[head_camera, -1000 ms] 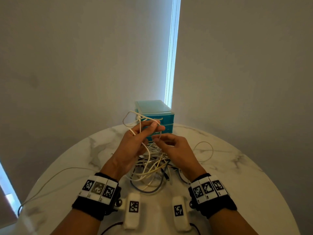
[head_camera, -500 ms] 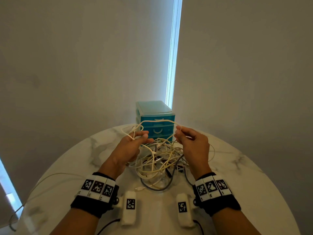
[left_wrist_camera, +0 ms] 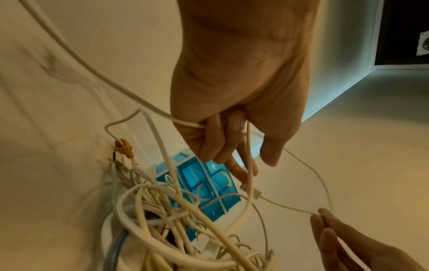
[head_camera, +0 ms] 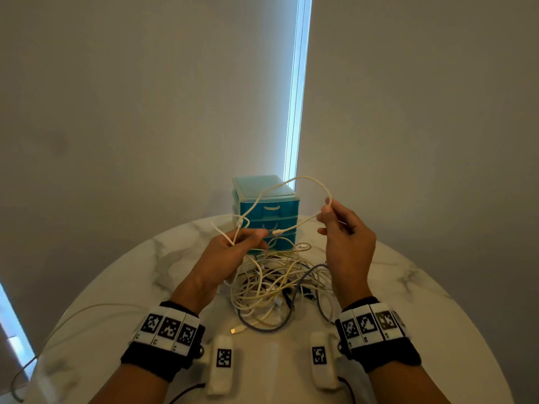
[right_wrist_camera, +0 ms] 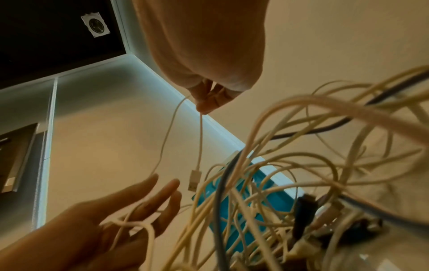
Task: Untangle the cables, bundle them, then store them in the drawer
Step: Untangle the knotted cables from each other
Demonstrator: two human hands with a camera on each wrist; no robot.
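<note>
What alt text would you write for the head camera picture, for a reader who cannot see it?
Two hands stretch one white cable above a cable tangle on a round marble table: the left hand grips it, the right hand pinches it. A teal drawer unit stands behind.

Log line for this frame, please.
phase: untangling | left hand: grips white cable | right hand: pinches same cable, raised | tangle: on table | drawers: closed

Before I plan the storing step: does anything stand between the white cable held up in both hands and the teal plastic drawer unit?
No object blocks it, but all drawers of the teal drawer unit look closed, and the thin white cable isn't bundled.
</note>
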